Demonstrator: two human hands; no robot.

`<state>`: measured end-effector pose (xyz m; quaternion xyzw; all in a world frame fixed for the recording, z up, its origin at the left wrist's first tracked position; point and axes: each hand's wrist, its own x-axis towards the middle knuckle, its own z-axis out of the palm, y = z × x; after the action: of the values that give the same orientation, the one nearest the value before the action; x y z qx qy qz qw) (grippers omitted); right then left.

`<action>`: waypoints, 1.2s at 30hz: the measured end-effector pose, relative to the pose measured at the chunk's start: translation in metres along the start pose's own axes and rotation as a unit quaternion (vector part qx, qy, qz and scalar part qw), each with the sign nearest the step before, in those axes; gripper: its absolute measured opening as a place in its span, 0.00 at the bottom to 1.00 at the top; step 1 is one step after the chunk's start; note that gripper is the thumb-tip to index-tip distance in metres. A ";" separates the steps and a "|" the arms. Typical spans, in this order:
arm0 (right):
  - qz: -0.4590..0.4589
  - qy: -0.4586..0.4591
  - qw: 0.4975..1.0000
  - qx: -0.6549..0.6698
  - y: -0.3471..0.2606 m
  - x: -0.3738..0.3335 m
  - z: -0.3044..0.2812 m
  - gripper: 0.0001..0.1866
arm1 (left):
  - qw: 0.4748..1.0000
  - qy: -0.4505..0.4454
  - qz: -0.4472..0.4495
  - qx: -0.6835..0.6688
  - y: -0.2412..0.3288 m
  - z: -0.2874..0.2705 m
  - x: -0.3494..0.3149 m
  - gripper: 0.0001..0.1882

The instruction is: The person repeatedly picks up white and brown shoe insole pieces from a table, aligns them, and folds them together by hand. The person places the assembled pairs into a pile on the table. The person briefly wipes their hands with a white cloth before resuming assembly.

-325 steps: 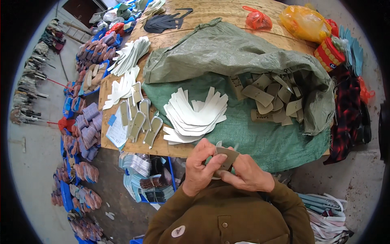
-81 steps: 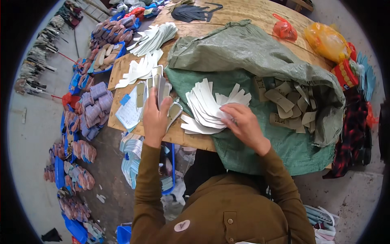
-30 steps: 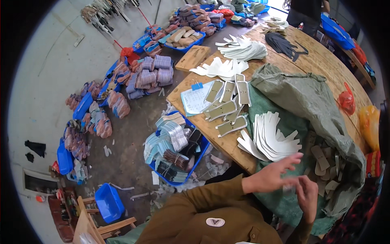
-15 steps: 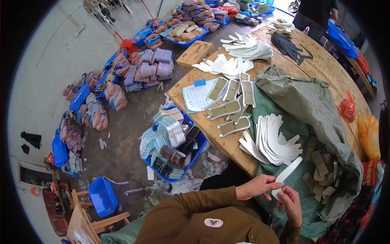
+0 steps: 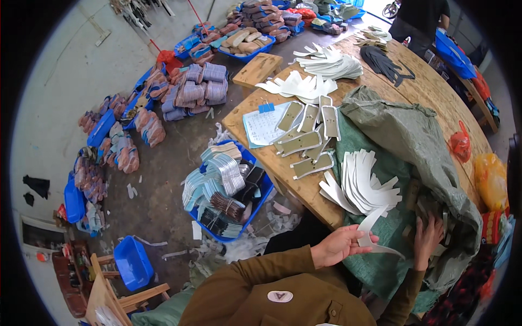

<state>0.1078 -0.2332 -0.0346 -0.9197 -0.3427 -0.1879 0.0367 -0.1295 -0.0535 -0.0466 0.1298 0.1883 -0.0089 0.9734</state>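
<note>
My left hand (image 5: pixel 338 248) pinches a curved white strip (image 5: pixel 371 224) between thumb and fingers, near the table's front edge. One end of the strip points up, and the other bends off to the right. My right hand (image 5: pixel 428 239) reaches into the open mouth of a green woven sack (image 5: pixel 383 274), over beige-grey flat pieces (image 5: pixel 438 250). Its fingertips are partly hidden among them, so any grip there cannot be made out. Just beyond my left hand, a fan of white strips (image 5: pixel 359 185) lies on the sack. Olive pieces with white edging (image 5: pixel 302 143) are piled to its left.
More white pieces (image 5: pixel 329 61) and dark strips (image 5: pixel 383 62) lie farther along the wooden table (image 5: pixel 429 114). A clipped paper sheet (image 5: pixel 262 126) is at its left edge. Left below stands a blue crate (image 5: pixel 267 190) of bundled pieces. A person (image 5: pixel 418 24) stands at the far right.
My right hand has left the white strip and moved right into the sack. The left hand keeps the strip, which now hangs bent differently.
</note>
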 end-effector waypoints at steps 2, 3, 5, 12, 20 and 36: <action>0.001 -0.008 0.999 0.034 0.007 -0.002 0.005 0.23 | 0.999 -0.002 -0.021 -0.023 0.002 0.000 -0.001 0.16; 0.011 -0.047 0.997 0.054 0.013 -0.001 0.008 0.23 | 0.999 -0.003 -0.032 -0.034 0.003 0.000 -0.002 0.16; -0.003 -0.053 0.998 0.046 0.013 -0.003 0.014 0.23 | 0.999 -0.016 -0.027 -0.010 -0.001 0.003 -0.003 0.17; -0.009 0.034 0.999 0.023 -0.009 -0.008 0.010 0.25 | 0.999 -0.028 -0.015 0.002 -0.004 0.008 -0.003 0.20; -0.040 -0.052 0.950 0.306 -0.037 -0.006 -0.078 0.21 | 0.997 -0.071 0.002 -0.039 0.000 0.011 -0.005 0.23; 0.187 0.007 0.817 0.545 -0.053 -0.074 0.008 0.09 | 0.986 -0.072 0.062 -0.134 0.011 0.026 -0.005 0.25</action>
<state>0.0251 -0.2372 -0.0731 -0.7946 -0.2098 0.0341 0.5687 -0.1240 -0.0500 -0.0185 0.0084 0.1084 0.0678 0.9918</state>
